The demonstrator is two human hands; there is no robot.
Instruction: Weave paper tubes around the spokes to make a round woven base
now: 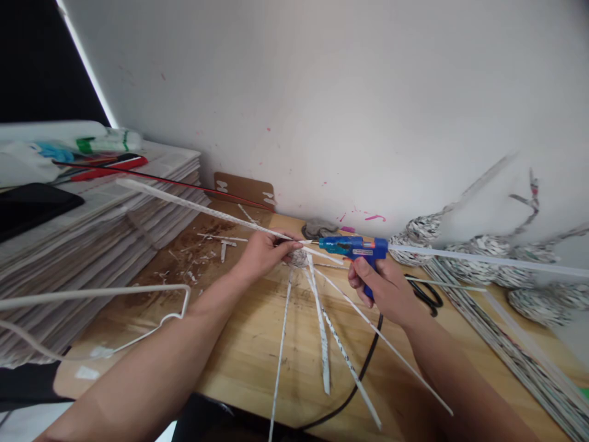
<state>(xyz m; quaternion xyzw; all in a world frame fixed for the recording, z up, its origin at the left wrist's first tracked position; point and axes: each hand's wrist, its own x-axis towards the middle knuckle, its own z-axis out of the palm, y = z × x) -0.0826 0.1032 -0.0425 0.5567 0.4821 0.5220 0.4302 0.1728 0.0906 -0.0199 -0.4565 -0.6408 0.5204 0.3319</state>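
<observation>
My right hand (380,285) is wrapped round the handle of a blue hot glue gun (356,247), a long clear glue stick (460,255) jutting from its back end. The nozzle points left, at the fingertips of my left hand (269,253). Those fingers pinch a rolled paper strip (202,210) that stretches away to the upper left. Under them lies a small woven paper base (298,258), partly hidden by the hand. Several rolled paper strips (322,331) fan out from it toward me across the wooden table (248,368).
Tall newspaper stacks (151,227) stand at the left, with a dark phone (39,209) on top. A white wire hanger (138,288) sticks out there. Woven paper pieces (473,258), black scissors (426,294) and a bundle of paper rolls (506,356) lie at the right. A grey cloth (319,228) rests by the wall.
</observation>
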